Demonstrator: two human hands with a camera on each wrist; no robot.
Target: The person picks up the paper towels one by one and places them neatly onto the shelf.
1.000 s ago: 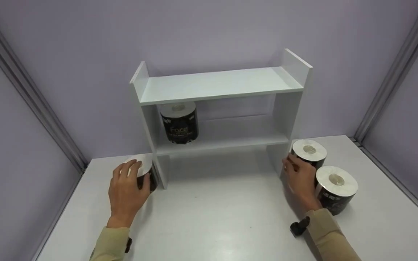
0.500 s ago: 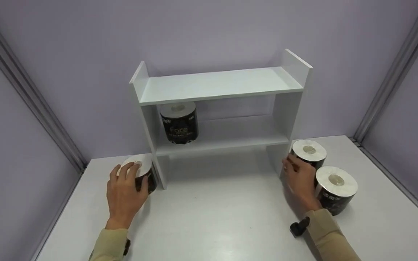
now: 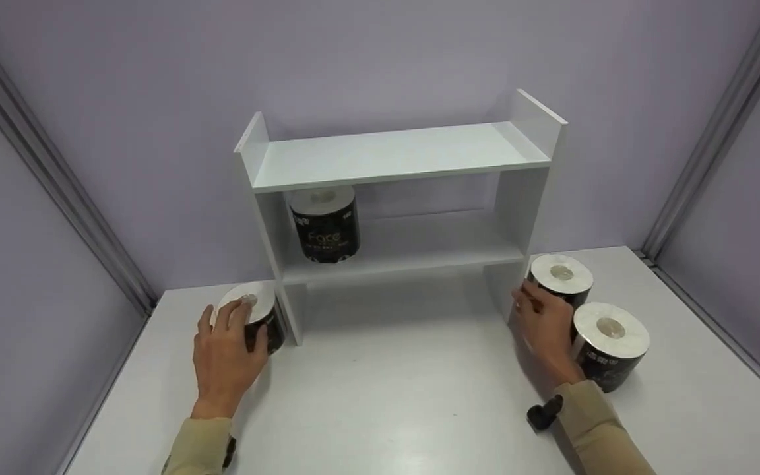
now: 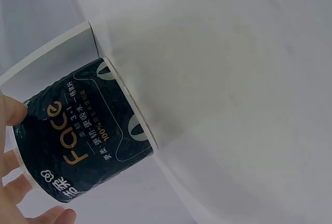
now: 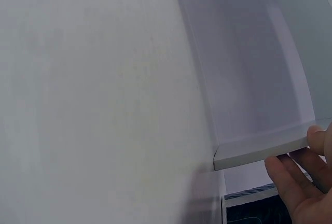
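Observation:
A roll of toilet paper [image 3: 263, 330] in a dark "Face" wrapper stands upright beside the left side panel of a white two-tier shelf [image 3: 393, 155]. My left hand [image 3: 225, 363] holds it from above, thumb against the wrapper and fingers bent over the white top. In the left wrist view the toilet roll [image 4: 78, 130] fills the left side, with one fingertip [image 4: 65, 217] past its rim. My right hand [image 3: 545, 330] pinches the front edge of the shelf's right side panel [image 5: 259, 155] between thumb and fingers.
Another toilet roll [image 3: 327, 227] stands on the middle board at the left. Two more, a rear roll [image 3: 561, 274] and a front roll [image 3: 611, 343], stand right of the shelf, close by my right hand and wrist. The white table [image 3: 380, 409] meets a wall behind the shelf.
My left hand has shifted slightly back toward me and left, baring more of the roll's top. The right hand keeps its place on the panel, and the other rolls stay put.

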